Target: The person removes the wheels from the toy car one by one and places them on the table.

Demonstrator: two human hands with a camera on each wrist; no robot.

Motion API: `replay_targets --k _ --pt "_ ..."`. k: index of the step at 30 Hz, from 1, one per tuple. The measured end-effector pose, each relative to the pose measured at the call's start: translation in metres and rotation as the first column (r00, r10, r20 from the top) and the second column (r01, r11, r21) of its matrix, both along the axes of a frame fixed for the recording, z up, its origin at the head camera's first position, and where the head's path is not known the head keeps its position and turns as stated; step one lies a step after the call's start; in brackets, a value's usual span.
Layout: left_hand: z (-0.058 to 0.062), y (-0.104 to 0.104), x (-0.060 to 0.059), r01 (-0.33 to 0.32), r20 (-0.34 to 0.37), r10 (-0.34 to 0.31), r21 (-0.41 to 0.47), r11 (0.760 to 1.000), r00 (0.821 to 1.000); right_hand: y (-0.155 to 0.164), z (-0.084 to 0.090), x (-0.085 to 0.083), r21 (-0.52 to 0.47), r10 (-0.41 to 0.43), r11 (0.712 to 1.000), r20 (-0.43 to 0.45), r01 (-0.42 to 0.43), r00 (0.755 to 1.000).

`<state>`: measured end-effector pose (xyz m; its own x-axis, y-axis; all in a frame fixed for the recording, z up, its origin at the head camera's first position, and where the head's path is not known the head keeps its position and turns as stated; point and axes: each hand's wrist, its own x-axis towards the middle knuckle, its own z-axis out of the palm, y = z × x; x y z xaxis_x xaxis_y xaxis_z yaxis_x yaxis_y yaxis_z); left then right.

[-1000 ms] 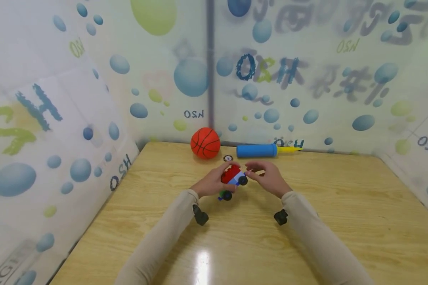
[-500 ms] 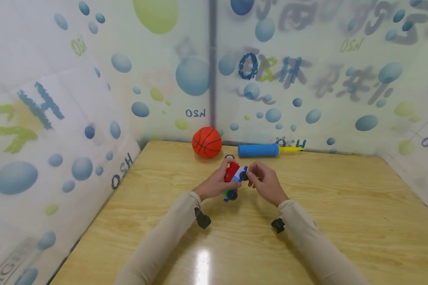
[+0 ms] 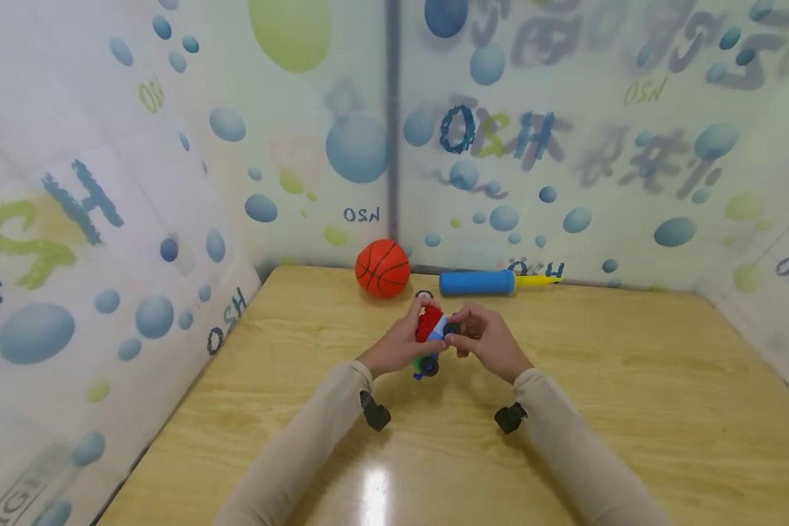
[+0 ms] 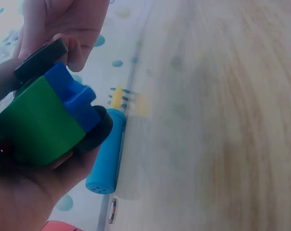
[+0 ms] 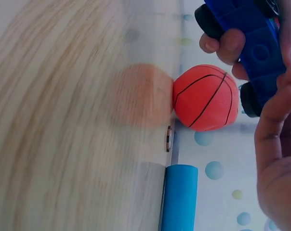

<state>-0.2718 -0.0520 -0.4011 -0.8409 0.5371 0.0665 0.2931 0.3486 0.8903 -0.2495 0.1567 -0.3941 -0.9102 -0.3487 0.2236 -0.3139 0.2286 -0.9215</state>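
Plastic brick-built toy car in red, blue and green looks light, rigid but pull-apart, held above the table's middle, left hand cupping its body, right hand pinching a wheel.

Bright even light – glare patch on table; wrist views blurred, edges distorted.

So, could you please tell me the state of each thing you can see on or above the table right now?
Toy car: lifted off the table, held between both hands.
Left hand: grips the car's body.
Right hand: pinches the car at a black wheel.
Basketball: resting against the back wall.
Blue pump: lying flat along the wall.
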Motion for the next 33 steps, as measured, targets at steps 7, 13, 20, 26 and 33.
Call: replay_targets --k 7,13,20,26,33 --pt "-0.003 0.000 -0.001 -0.005 -0.041 0.004 -0.032 0.999 0.999 -0.001 0.001 -0.005 0.016 0.024 1.000 0.019 -0.024 1.000" --pt "-0.009 0.000 0.000 -0.030 -0.032 0.028 -0.051 0.998 0.999 -0.005 -0.004 0.005 0.059 -0.033 0.998 -0.081 0.038 0.996" --pt "-0.005 -0.007 0.000 -0.115 -0.037 0.114 -0.049 0.992 0.993 -0.001 -0.003 -0.003 0.003 0.005 1.000 -0.007 -0.005 1.000" --pt "-0.001 -0.015 -0.004 -0.203 -0.004 0.203 -0.061 0.977 0.979 0.017 -0.005 -0.019 0.143 -0.010 0.990 0.070 0.000 0.997" --pt "0.010 -0.018 -0.004 -0.167 -0.025 0.166 -0.109 0.980 0.986 0.024 -0.013 -0.045 0.386 -0.041 0.922 0.146 -0.019 0.988"
